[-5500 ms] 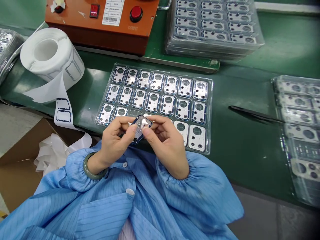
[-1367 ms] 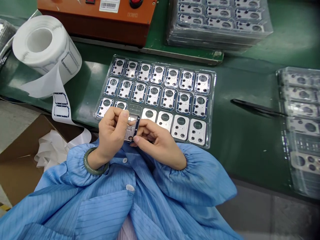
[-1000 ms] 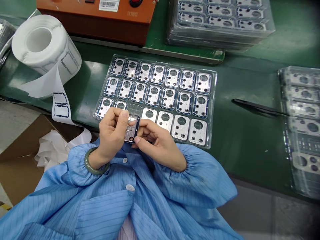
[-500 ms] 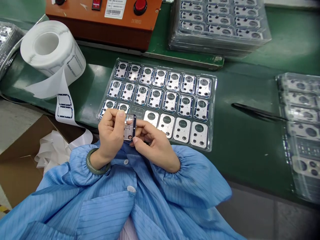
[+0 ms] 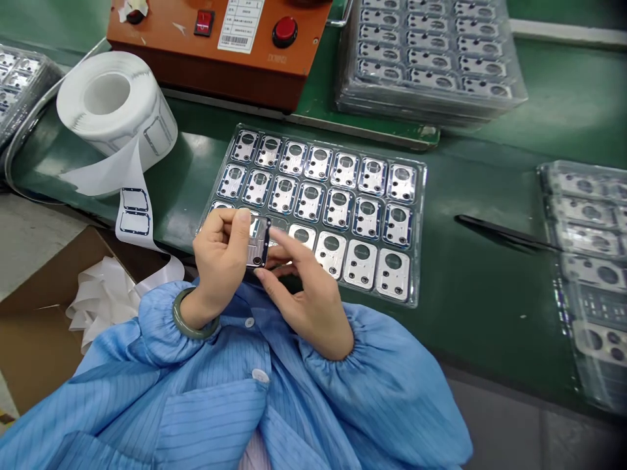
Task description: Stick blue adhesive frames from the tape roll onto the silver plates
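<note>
Between the thumb and fingers of my left hand [image 5: 218, 258] is a small silver camera-cover plate [image 5: 255, 248], held tilted, with a dark adhesive border along its right edge. My right hand [image 5: 311, 290] is just to the right of it, index finger stretched out and apart from the thumb. That thumb's tip is at the plate's lower corner; whether it touches I cannot tell. Behind both hands lies a clear plastic tray [image 5: 421, 228] with rows of similar plates. Those in the far rows have dark-blue borders; several at the near right look bare silver. My hands hide part of the near row.
On the left stands a roll of adhesive frames [image 5: 117, 98], its white liner [image 5: 147, 238] trailing into a cardboard box [image 5: 44, 326]. Black tweezers [image 5: 494, 230] lie at right, near another tray [image 5: 563, 287]. Behind are an orange control box [image 5: 206, 72] and stacked trays [image 5: 421, 108].
My right index finger has come away from the plate and straightened, and the right hand has opened. My left hand keeps hold of the plate. The whole view has shifted slightly.
</note>
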`<state>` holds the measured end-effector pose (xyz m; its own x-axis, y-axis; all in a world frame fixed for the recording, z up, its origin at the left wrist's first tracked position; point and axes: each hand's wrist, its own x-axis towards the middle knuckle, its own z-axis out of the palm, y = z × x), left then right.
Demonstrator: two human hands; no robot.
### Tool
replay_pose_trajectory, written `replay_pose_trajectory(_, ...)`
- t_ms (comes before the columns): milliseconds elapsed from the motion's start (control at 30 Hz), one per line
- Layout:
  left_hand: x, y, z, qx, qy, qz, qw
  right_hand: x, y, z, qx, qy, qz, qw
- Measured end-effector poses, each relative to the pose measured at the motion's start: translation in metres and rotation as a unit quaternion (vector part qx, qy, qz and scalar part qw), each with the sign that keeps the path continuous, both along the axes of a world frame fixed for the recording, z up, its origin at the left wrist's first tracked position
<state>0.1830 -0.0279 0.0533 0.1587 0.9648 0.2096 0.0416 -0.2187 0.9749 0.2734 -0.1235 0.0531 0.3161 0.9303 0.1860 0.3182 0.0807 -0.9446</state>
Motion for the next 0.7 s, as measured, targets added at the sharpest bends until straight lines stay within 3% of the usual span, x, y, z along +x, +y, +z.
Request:
replay_pose_trajectory(167, -0.002, 0.006, -0.003, 0.015, 0.078, -0.078, 0.994, 0.002, 0.001, -0.003, -0.019, -0.02, -0.059, 0.998)
replay_pose_trajectory(267, -0.012, 0.008, -0.006, 0.09, 0.139, -0.07, 0.984, 0.007, 0.0, -0.005, -0.057, -0.024, -0.113, 0.992)
replay_pose_trajectory(400, -0.035, 0.011, -0.013, 0.201, 0.136, 0.031, 0.97, 0.017, 0.0, -0.007, -0.093, -0.126, -0.085, 0.984)
replay_pose_trajectory(533, -0.067, 0.02, -0.028, 0.248, 0.124, 0.144, 0.95, 0.025, 0.011, -0.003, -0.091, -0.238, -0.067, 0.965)
replay_pose_trajectory(633, -0.094, 0.028, -0.045, 0.291, 0.128, 0.24, 0.917, 0.021, 0.012, 0.013, -0.034, -0.222, -0.074, 0.972)
replay_pose_trajectory(700, -0.112, 0.034, -0.058, 0.28, 0.154, 0.306, 0.897, 0.011, -0.002, 0.027, 0.029, -0.141, -0.008, 0.99)
